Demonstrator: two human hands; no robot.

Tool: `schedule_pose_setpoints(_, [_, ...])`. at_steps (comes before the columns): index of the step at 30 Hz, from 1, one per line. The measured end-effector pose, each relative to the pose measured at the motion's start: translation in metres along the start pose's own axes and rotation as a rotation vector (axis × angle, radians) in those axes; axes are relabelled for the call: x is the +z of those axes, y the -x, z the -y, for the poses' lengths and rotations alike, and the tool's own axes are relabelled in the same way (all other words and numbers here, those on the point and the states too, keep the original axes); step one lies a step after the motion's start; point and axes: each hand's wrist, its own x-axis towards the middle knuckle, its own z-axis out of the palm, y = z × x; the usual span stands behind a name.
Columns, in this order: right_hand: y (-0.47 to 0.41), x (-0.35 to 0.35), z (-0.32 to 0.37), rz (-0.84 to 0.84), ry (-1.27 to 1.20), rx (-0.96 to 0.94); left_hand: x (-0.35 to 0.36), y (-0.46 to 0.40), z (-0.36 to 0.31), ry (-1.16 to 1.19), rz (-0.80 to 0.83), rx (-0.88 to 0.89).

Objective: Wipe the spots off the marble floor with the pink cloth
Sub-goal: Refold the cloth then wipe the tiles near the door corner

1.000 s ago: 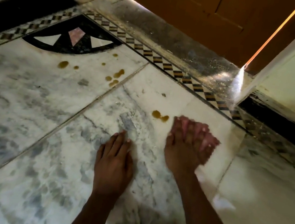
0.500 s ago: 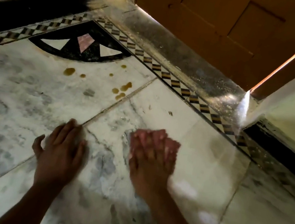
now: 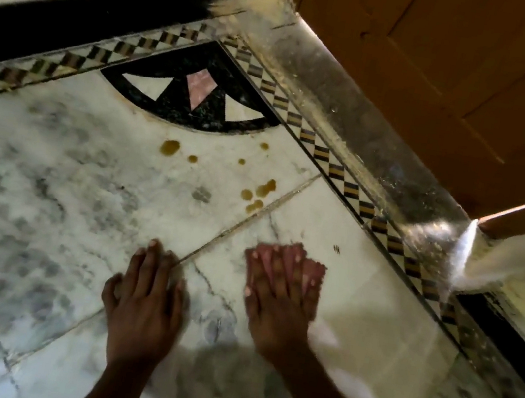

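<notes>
Head view: pink cloth (image 3: 300,257) pinned flat beneath right hand (image 3: 281,306).

The white, grey-veined marble floor (image 3: 48,184) carries both flat hands: the left hand (image 3: 146,304) bare on the stone, the right hand (image 3: 278,305) pressing the pink cloth (image 3: 293,256), which shows just past and between its fingers (image 3: 271,270). Brown spots (image 3: 256,194) lie beyond the fingertips of both hands, well apart from them. A tile seam (image 3: 232,228) runs between the two hands, touching the left fingertips.

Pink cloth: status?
Right hand flat on pink cloth, pressing it to marble floor. Left hand flat, empty. Brown spots ahead, unwiped. Nothing in the way.
</notes>
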Motion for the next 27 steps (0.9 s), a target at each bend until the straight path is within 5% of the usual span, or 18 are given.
schedule_pose_setpoints(5, [0.094,-0.015,0.002,-0.065,-0.004,-0.048,0.002,0.000,-0.002,-0.020,-0.002,-0.014])
schedule_pose_setpoints(9, [0.006,0.005,0.005,-0.192,-0.099,0.414,0.006,-0.001,0.000,-0.032,-0.019,0.011])
schedule_pose_setpoints(11, [-0.062,-0.006,0.030,-0.061,-0.307,0.624,0.007,-0.002,0.001,-0.035,-0.023,0.007])
schedule_pose_setpoints(13, [-0.080,-0.009,0.062,0.015,-0.316,0.505,0.004,0.000,0.000,-0.034,-0.011,0.001])
schedule_pose_setpoints(15, [-0.045,-0.007,0.081,-0.096,-0.188,0.126,0.002,-0.002,-0.001,-0.033,-0.006,0.005])
schedule_pose_setpoints(18, [0.032,-0.008,0.040,-0.108,-0.089,-0.193,0.002,-0.001,0.000,-0.046,0.010,0.007])
schedule_pose_setpoints(24, [-0.040,-0.006,-0.009,-0.077,-0.175,0.503,0.007,0.000,0.002,-0.028,0.020,0.003])
schedule_pose_setpoints(27, [-0.074,-0.005,0.037,-0.137,-0.206,0.354,0.008,-0.001,0.005,-0.022,0.039,0.004])
